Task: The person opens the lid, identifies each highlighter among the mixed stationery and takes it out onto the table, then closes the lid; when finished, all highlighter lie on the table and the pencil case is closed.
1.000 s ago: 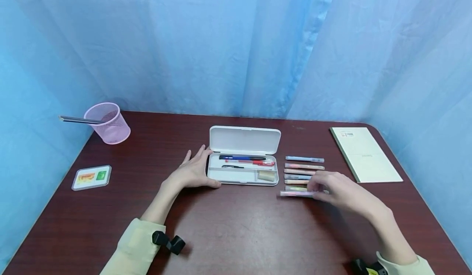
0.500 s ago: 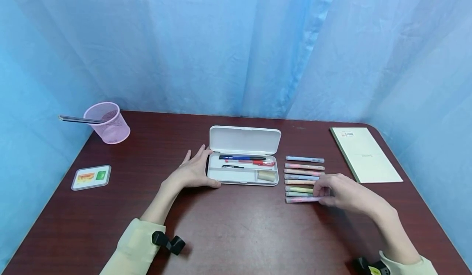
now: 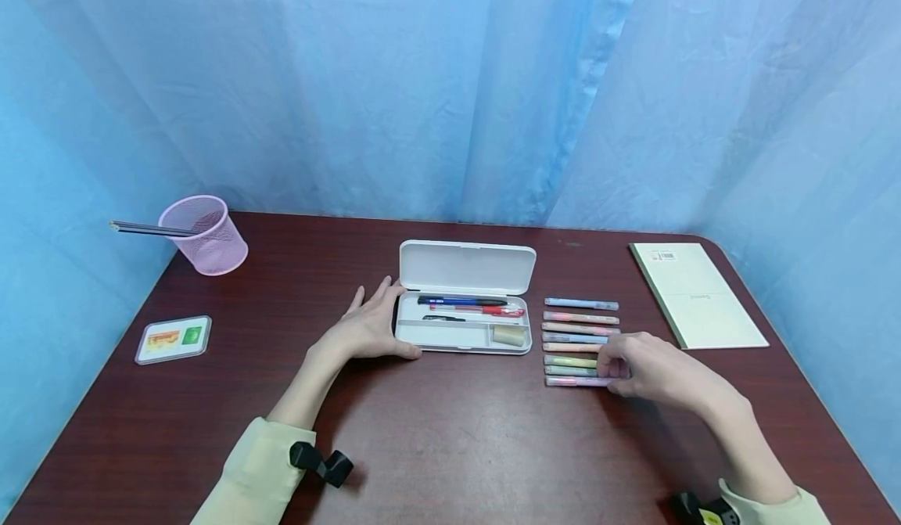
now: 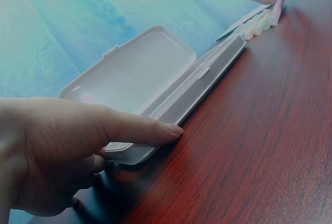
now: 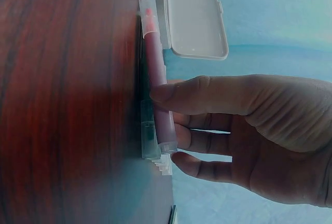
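My left hand holds the left end of a white pencil case, its thumb at the front corner and fingers at the back. The case lies with its lid up. Inside are a blue pen, a red pen, a smaller black-tipped item and a beige block. My right hand pinches a pinkish-purple highlighter with a clear cap, at the near end of a row of highlighters. My right fingers hide its right end in the head view.
A pink mesh pen cup with dark sticks leaning out stands at the back left. A flat card-like case with orange and green patches lies nearer. At the right lies a pale notebook. Blue curtains surround the brown table.
My right hand has brought the pinkish-purple highlighter nearer and slightly right, to the row's near end. In the last half second it has hardly moved. My left hand stays on the pencil case.
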`<action>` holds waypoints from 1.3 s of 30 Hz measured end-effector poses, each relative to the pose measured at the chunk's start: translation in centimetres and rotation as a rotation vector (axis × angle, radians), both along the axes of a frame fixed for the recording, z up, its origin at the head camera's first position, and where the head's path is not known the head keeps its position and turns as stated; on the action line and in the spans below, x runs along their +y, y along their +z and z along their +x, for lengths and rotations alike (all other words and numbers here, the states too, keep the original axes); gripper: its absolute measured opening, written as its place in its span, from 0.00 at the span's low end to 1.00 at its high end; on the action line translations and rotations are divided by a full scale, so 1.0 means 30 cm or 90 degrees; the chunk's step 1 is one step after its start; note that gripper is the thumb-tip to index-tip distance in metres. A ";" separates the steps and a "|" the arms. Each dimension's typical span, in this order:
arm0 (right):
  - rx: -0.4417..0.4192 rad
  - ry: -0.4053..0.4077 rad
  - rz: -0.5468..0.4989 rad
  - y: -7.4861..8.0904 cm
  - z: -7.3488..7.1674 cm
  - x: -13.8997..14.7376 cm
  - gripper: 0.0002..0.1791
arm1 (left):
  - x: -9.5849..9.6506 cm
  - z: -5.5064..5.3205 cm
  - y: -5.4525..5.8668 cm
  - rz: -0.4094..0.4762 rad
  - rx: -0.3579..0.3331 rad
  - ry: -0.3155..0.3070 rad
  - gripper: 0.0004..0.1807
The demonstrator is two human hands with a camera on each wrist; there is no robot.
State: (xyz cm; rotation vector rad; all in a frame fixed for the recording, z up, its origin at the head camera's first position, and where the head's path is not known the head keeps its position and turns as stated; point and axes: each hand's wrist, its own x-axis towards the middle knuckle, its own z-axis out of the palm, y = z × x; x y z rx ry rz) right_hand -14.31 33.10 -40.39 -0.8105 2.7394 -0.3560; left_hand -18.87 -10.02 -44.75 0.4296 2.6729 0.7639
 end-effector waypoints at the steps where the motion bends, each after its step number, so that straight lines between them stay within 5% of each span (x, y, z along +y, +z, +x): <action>1: 0.002 -0.001 0.001 0.000 0.000 -0.001 0.15 | 0.000 0.000 0.000 0.000 -0.001 0.001 0.61; 39: 0.028 -0.009 0.007 0.000 0.001 -0.012 0.16 | 0.000 0.003 0.002 0.004 -0.001 0.006 0.61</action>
